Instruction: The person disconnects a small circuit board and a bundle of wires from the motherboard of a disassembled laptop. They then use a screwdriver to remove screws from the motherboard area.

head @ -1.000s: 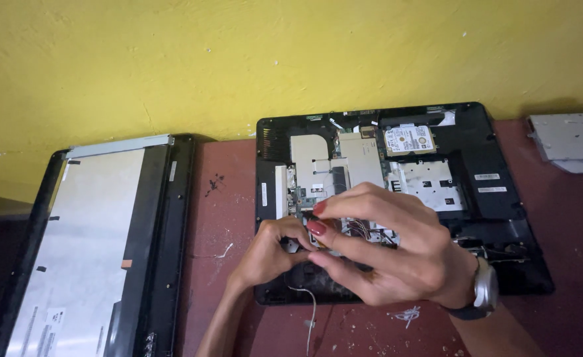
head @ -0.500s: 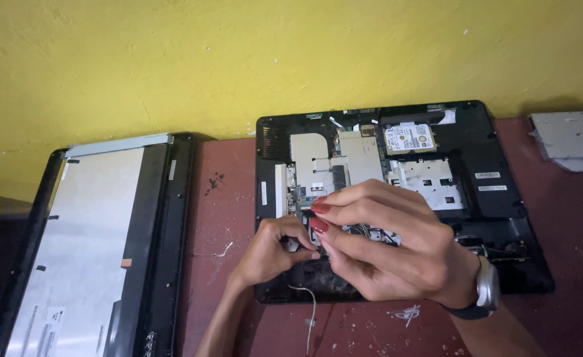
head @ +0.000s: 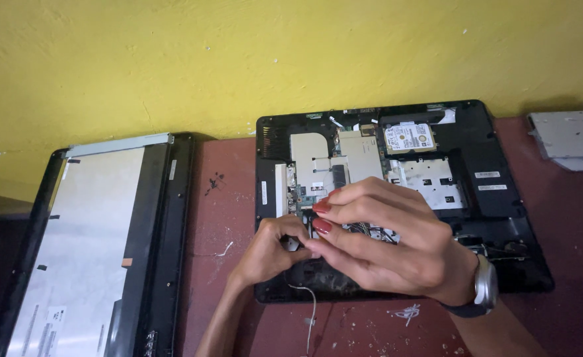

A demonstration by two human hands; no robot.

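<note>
An opened black laptop base [head: 496, 198] lies on the reddish table with its silver boards and a small hard drive [head: 408, 137] exposed. My left hand [head: 271, 251] rests at the base's lower left part, fingers curled around a small part that I cannot make out. My right hand [head: 390, 241], with red nails and a wristwatch [head: 483, 291], lies over the middle of the base, its fingertips pinching at the same spot next to the left hand. What sits between the fingers is hidden.
A detached screen panel [head: 86, 244] in a black frame lies at the left. A grey optical drive [head: 572, 135] sits at the far right by the yellow wall. A thin white wire [head: 311, 311] trails off the base's front edge among small debris.
Both hands stay over the lower left of the base; the fingers shifted only slightly.
</note>
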